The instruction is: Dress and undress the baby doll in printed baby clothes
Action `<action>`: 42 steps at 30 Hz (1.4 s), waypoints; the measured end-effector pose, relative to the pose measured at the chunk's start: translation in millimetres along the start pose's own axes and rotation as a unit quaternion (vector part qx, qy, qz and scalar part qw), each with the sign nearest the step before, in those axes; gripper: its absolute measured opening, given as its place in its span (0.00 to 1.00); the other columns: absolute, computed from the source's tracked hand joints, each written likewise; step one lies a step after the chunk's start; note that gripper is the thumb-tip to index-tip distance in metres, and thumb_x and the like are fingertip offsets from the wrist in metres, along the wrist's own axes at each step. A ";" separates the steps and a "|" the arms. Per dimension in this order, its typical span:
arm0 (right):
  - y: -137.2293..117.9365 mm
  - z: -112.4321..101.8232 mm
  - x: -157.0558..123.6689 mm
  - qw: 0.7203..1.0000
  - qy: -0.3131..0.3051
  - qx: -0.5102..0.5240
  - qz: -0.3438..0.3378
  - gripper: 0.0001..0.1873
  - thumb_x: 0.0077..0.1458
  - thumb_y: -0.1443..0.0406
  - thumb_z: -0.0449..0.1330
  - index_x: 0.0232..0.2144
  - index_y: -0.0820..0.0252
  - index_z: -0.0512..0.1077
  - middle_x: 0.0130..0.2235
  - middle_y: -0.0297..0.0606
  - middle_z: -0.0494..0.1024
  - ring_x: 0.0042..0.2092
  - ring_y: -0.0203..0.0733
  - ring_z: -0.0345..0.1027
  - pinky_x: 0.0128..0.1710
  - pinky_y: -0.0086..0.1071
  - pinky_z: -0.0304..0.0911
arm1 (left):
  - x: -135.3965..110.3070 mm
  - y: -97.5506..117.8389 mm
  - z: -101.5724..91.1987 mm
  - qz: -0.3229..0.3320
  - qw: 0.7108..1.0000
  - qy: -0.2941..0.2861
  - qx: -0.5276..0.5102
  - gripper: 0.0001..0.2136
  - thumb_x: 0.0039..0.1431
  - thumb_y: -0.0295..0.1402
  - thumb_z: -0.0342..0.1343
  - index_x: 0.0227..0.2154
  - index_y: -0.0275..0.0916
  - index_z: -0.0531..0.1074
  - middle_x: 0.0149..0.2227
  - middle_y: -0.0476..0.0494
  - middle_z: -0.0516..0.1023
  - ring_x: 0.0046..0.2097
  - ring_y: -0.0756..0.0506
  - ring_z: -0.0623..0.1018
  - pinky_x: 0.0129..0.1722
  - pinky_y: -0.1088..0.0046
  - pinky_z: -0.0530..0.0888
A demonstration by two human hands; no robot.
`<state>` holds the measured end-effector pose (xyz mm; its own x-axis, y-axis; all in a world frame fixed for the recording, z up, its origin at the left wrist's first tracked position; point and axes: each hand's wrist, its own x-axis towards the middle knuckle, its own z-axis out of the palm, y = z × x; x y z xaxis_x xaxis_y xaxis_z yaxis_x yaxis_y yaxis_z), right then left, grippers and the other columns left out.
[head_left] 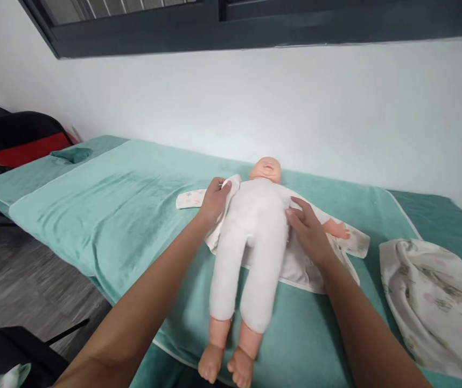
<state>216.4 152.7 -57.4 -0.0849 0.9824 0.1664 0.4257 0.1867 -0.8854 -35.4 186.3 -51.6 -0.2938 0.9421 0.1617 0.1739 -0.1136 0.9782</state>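
Note:
A baby doll (261, 210) with a white cloth body lies on its back, feet towards me and head (266, 168) at the far side. Spread beneath it is a small white printed baby shirt (303, 269), its sleeves out to both sides. My left hand (215, 202) is closed on the shirt's left front edge, beside the doll's shoulder. At the doll's other side, my right hand (308, 229) has its fingers apart, the tips against or very near the white torso. A doll hand (337, 229) lies over the right sleeve. The other doll arm is hidden.
The doll rests on a long bed with a green cover (110, 215), set against a white wall (231, 102). A crumpled printed baby cloth (433, 302) lies at the right. Black chairs (16, 137) stand at the left, and a dark window frame (255, 32) is above.

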 end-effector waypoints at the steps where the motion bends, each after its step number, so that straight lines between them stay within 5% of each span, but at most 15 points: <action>1: 1.5 5.3 0.3 0.999 -0.024 0.023 -0.006 0.35 0.61 0.46 0.53 0.64 0.56 0.59 0.38 0.36 0.76 0.42 0.45 0.71 0.47 0.40 0.67 | 2.9 4.5 0.6 0.006 1.000 0.002 0.007 0.08 0.65 0.39 0.52 0.34 0.41 0.64 0.30 0.51 0.67 0.33 0.50 0.67 0.34 0.75 0.65; 8: 3.0 19.2 -0.7 0.988 -0.150 0.040 0.001 0.39 0.64 0.47 0.49 0.71 0.53 0.44 0.46 0.41 0.72 0.51 0.48 0.68 0.56 0.45 0.65 | 5.0 51.5 -4.8 0.045 0.984 -0.036 0.167 0.06 0.63 0.31 0.53 0.30 0.40 0.64 0.27 0.52 0.67 0.30 0.50 0.65 0.33 0.72 0.62; 12: 1.8 19.4 -1.7 0.987 -0.156 0.043 0.002 0.40 0.65 0.48 0.48 0.71 0.54 0.42 0.53 0.45 0.71 0.56 0.48 0.66 0.59 0.44 0.63 | -15.4 87.0 -5.4 0.049 0.967 -0.164 0.190 0.03 0.61 0.28 0.53 0.31 0.39 0.69 0.33 0.47 0.76 0.34 0.49 0.73 0.34 0.72 0.65; 16: 2.8 19.8 -2.6 0.988 -0.145 0.060 0.003 0.39 0.65 0.48 0.50 0.71 0.54 0.44 0.48 0.42 0.72 0.51 0.47 0.68 0.56 0.44 0.65 | -36.9 105.2 -8.0 0.021 0.956 -0.272 0.109 0.06 0.62 0.32 0.52 0.32 0.38 0.71 0.41 0.43 0.80 0.35 0.48 0.79 0.33 0.73 0.68; 19: 5.7 19.7 -2.7 0.989 -0.131 0.066 0.011 0.39 0.64 0.47 0.52 0.70 0.53 0.47 0.43 0.39 0.72 0.48 0.47 0.68 0.56 0.45 0.63 | -45.6 92.6 -15.7 0.047 0.981 -0.176 0.065 0.07 0.62 0.36 0.52 0.34 0.39 0.71 0.42 0.44 0.81 0.38 0.48 0.79 0.33 0.74 0.69; 22: 10.0 19.8 -2.2 0.989 -0.122 0.077 0.020 0.41 0.62 0.45 0.54 0.70 0.51 0.48 0.43 0.38 0.71 0.49 0.47 0.67 0.58 0.46 0.61 | -51.1 59.5 -28.2 0.061 0.996 -0.024 0.054 0.08 0.61 0.39 0.54 0.35 0.40 0.72 0.40 0.45 0.80 0.41 0.47 0.77 0.36 0.73 0.70; 24: 12.8 20.2 -1.5 0.989 -0.122 0.081 0.018 0.41 0.62 0.45 0.54 0.70 0.51 0.48 0.42 0.37 0.70 0.47 0.47 0.67 0.57 0.46 0.61 | -57.0 34.0 -38.0 0.044 0.997 0.028 0.056 0.10 0.61 0.42 0.54 0.35 0.40 0.73 0.39 0.46 0.78 0.41 0.47 0.75 0.39 0.72 0.70; 29: 15.5 21.7 -0.4 0.990 -0.111 0.087 0.002 0.41 0.61 0.46 0.55 0.70 0.52 0.50 0.40 0.36 0.70 0.42 0.46 0.66 0.52 0.43 0.63 | -86.5 -8.1 -58.5 -0.023 0.999 -0.024 0.037 0.14 0.63 0.46 0.53 0.30 0.40 0.69 0.30 0.51 0.70 0.33 0.49 0.68 0.35 0.73 0.64; 37: 14.1 23.0 -0.9 0.991 -0.101 0.089 -0.006 0.39 0.62 0.49 0.55 0.69 0.55 0.52 0.33 0.30 0.64 0.35 0.42 0.62 0.44 0.40 0.64 | -114.8 -15.5 -78.0 -0.014 0.995 -0.081 0.060 0.24 0.67 0.46 0.49 0.18 0.39 0.62 0.21 0.50 0.65 0.28 0.49 0.66 0.33 0.70 0.64; 40: 10.7 22.5 -2.3 0.992 -0.094 0.078 -0.006 0.37 0.62 0.49 0.56 0.68 0.54 0.54 0.34 0.31 0.69 0.37 0.42 0.66 0.45 0.41 0.65 | -101.1 -7.8 -72.3 0.060 0.994 -0.045 0.078 0.20 0.68 0.44 0.48 0.21 0.40 0.68 0.28 0.47 0.74 0.35 0.47 0.73 0.40 0.69 0.69; 42: 7.9 18.3 -2.4 0.995 -0.076 0.059 -0.006 0.34 0.60 0.50 0.58 0.65 0.54 0.61 0.35 0.32 0.74 0.39 0.43 0.69 0.47 0.42 0.65 | -87.8 0.2 -61.9 0.104 0.988 -0.040 0.109 0.15 0.68 0.43 0.48 0.34 0.41 0.75 0.44 0.45 0.80 0.49 0.45 0.76 0.53 0.68 0.70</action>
<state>203.5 151.7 -72.8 -0.2282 0.9665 0.1172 0.3159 0.1873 -0.9301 -67.8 84.0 -57.6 -0.1554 0.9285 0.3372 0.4244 -0.2455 0.8716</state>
